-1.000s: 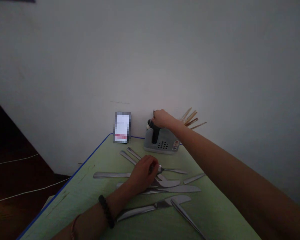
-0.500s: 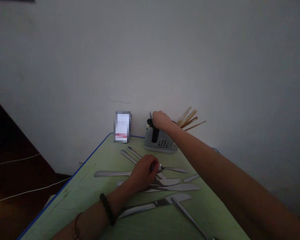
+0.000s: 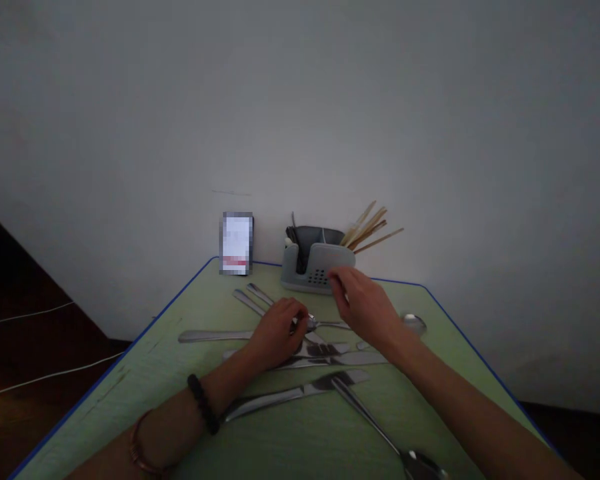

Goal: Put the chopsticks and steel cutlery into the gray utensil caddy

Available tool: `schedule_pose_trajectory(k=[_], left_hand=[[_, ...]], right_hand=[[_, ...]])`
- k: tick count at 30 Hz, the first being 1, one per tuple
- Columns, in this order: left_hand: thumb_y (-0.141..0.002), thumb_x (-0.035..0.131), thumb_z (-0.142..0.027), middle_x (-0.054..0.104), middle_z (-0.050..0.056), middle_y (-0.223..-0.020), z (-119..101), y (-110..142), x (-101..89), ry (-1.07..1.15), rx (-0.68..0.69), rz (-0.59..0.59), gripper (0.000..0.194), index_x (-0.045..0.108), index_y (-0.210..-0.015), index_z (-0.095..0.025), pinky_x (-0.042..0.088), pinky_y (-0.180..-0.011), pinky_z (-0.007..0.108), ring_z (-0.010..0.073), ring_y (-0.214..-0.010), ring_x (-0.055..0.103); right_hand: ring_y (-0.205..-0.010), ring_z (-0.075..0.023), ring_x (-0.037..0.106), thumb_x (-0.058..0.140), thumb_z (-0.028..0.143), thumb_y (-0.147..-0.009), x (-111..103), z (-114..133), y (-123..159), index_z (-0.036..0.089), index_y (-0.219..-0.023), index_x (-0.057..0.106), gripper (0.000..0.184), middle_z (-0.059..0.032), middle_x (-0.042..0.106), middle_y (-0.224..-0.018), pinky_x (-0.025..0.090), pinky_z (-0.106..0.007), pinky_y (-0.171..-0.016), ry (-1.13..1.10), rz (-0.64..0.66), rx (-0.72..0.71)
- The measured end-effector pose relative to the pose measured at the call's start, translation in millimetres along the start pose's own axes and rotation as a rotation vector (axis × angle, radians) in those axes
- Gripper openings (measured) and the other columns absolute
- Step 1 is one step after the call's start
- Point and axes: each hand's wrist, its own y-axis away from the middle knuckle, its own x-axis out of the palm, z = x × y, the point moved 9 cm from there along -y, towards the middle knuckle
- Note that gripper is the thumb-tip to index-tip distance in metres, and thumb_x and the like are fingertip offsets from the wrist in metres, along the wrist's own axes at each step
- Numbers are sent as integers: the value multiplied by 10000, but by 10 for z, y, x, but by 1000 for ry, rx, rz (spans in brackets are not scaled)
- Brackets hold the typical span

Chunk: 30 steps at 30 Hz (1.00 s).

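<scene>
My left hand (image 3: 280,331) rests low over the cutlery with its fingers curled. Whatever is in those fingers is hidden, but the bowl end of a spoon (image 3: 311,323) shows at their tips. My right hand (image 3: 365,307) hangs in front of the grey cutlery holder (image 3: 325,257), fingers bent and apart, with nothing visible in them. Below the hands lie several metal knives, among them a table knife (image 3: 275,403) nearest me. A fork (image 3: 325,349) lies beside the left hand. One spoon (image 3: 365,413) slants toward the front right, and another spoon's bowl (image 3: 414,324) shows beyond my right wrist.
Wooden chopsticks (image 3: 375,230) lean out of the holder's right side, and dark utensils (image 3: 291,235) stand at its left. A phone (image 3: 237,243) with a lit, blurred screen stands upright near the wall (image 3: 300,120). The green table (image 3: 145,393) has a blue edge.
My right hand has come out of the holder and down toward me, above the cutlery. My left hand stays over the cutlery. The view has shifted slightly.
</scene>
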Motion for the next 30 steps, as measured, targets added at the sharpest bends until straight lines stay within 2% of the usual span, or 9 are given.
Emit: schedule_pose_trajectory(k=[4,8,10,13,15,18,21,26,30], left_hand=[[-843,488,-211,602,85,-1025,7,41,87,-99,54,32,179,586,-988,-175,432,-887,387,219,-978,541],[-862,482,-263,570,110,-1183,56,73,168,-159,59,66,327,541,-1170,-171,394,-970,424,242,-1100,504],[-866,477,-275,578,108,-1182,66,77,210,-170,62,106,339,538,-1183,-169,393,-977,424,240,-1097,509],[-859,482,-290,590,106,-1158,70,71,227,-185,58,129,332,554,-1160,-170,401,-973,424,242,-1084,517],[-854,488,-300,593,109,-1147,74,66,221,-189,47,126,328,562,-1144,-166,407,-966,423,245,-1078,519],[-852,492,-314,599,109,-1129,73,64,220,-179,46,122,317,571,-1120,-164,415,-955,418,244,-1062,526],[-851,494,-327,606,105,-1110,79,63,224,-169,38,127,298,582,-1087,-167,423,-943,410,241,-1045,534],[-848,489,-333,615,102,-1092,60,61,208,-169,43,112,288,592,-1063,-172,432,-929,407,243,-1026,548],[-849,486,-327,611,106,-1090,52,69,209,-181,64,103,287,584,-1068,-171,430,-931,421,250,-1028,544]], right_hand=[[-945,-220,559,391,190,-896,245,-461,731,158,-1007,581,222,-118,599,-993,466,-356,-835,-134,108,-38],[-955,-226,536,426,224,-897,419,-809,1123,163,-1085,562,240,-119,584,-1019,444,-392,-849,-176,157,28],[-912,-224,531,439,255,-904,472,-856,1167,169,-1063,560,217,-103,595,-961,433,-390,-819,-179,186,69],[-809,-206,527,495,304,-891,530,-828,1135,176,-905,566,147,-69,598,-836,417,-344,-734,-171,253,105],[-752,-188,523,513,334,-887,549,-789,1105,179,-793,547,184,-57,596,-791,401,-314,-694,-140,285,101],[-721,-178,526,500,368,-894,555,-745,1093,177,-725,538,258,-58,608,-777,391,-298,-685,-51,302,66],[-714,-177,549,462,390,-911,557,-729,1107,174,-739,560,293,-58,626,-757,392,-285,-686,19,312,50],[-644,-175,598,406,418,-930,608,-816,1123,176,-856,584,310,-57,667,-732,378,-264,-600,81,367,168],[-645,-169,607,385,386,-944,607,-846,1060,187,-941,587,283,-52,677,-752,390,-257,-597,-56,358,174]])
